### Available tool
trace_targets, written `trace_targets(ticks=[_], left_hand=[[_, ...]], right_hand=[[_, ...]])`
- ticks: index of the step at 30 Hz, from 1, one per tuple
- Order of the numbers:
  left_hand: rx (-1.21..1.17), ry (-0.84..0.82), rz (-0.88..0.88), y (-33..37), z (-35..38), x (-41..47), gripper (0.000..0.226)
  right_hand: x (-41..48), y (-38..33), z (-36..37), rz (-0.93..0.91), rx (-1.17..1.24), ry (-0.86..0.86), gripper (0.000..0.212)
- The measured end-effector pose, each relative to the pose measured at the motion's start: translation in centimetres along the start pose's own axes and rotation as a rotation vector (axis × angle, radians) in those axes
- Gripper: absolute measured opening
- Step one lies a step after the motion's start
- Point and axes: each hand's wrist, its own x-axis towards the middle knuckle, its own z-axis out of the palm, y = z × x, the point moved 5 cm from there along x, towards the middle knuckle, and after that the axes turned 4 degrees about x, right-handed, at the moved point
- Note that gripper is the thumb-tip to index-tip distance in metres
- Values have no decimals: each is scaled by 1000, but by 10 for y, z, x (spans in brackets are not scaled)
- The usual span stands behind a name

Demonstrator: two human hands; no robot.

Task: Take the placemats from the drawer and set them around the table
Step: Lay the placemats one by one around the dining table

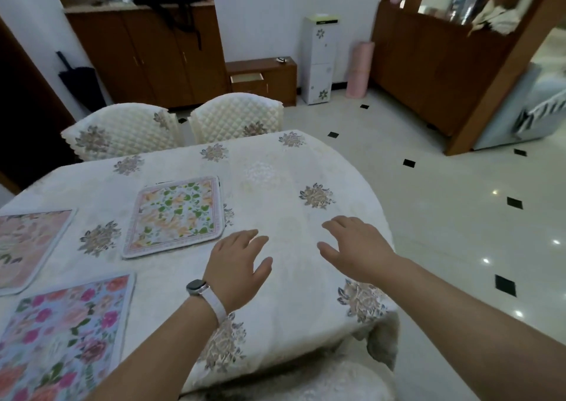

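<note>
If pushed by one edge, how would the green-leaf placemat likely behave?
The green-leaf placemat lies flat with a slightly raised stitched border, so it is probably thin, light and floppy. On the textured tablecloth it may drag or bunch the cloth rather than glide.

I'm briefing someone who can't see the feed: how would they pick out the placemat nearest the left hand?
Start at the table under its white cloth; three placemats lie on its left part. Just left of the empty left hand lies the green-and-orange leaf placemat. The pink placemat and blue rose placemat lie further left.
</note>
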Motion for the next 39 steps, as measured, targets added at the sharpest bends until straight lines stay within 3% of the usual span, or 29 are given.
trace_targets(ticks=[6,13,23,31,39], left_hand=[[8,-6,7,67,21,47,54],[47,-31,-27,183,64,116,55],[44,59,-21,328,77,206,51],[55,66,11,363,96,278,49],[-22,84,-48,339,151,384,52]], right_hand=[[2,83,-11,10,31,23,57],[8,229,-37,-15,63,30,55],[8,385,-111,-89,54,100,53],[50,443,-125,-74,65,87,51],[157,487,-124,-141,10,30,52]])
